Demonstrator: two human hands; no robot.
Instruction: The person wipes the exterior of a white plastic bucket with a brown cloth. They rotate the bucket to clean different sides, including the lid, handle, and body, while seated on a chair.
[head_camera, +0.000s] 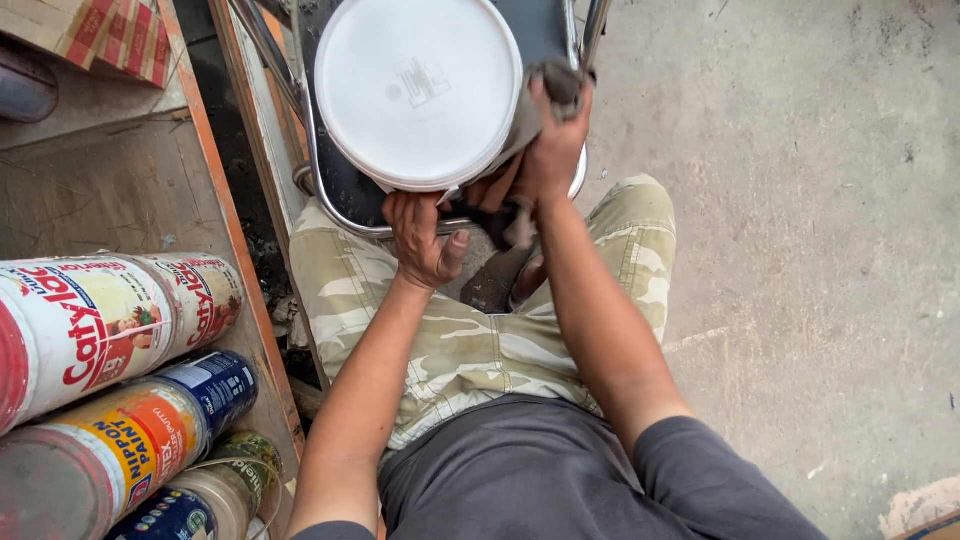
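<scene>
**White bucket and grey rag at the top of the frame**

A round white plastic bucket (418, 90) fills the upper centre of the frame, its flat, smooth base turned up toward the camera, with a faint moulded mark in the middle. Its lower edge is gripped from below. A crumpled grey-brown rag (548, 95) is pressed against its right rim, just right of centre; the cloth's darker end hangs below the bucket.
</scene>
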